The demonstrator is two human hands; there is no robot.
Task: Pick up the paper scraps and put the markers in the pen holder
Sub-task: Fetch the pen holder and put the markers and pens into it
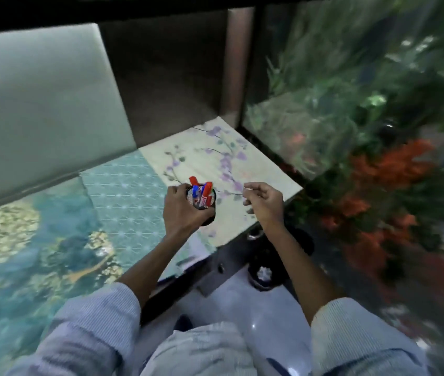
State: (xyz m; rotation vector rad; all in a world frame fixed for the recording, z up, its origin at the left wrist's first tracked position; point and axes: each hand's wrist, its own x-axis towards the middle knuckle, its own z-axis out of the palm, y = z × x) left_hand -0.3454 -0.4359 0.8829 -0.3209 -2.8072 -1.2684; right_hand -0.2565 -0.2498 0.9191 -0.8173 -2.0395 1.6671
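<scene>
My left hand [182,210] grips a dark round pen holder [208,213] over the floral part of the table. Several markers [202,192] with red and blue caps stand upright in the holder. My right hand [265,203] hovers just to the right of the holder, fingers loosely curled and apart, with nothing visible in them. Crumpled white paper scraps [264,272] lie in a dark round bin [254,280] on the floor below the table edge.
The table [123,191] carries patterned sheets: floral cream, teal geometric, blue-gold. A grey panel [39,109] leans at the back left. An aquarium [364,118] with green and orange plants stands at the right. The view is blurred by motion.
</scene>
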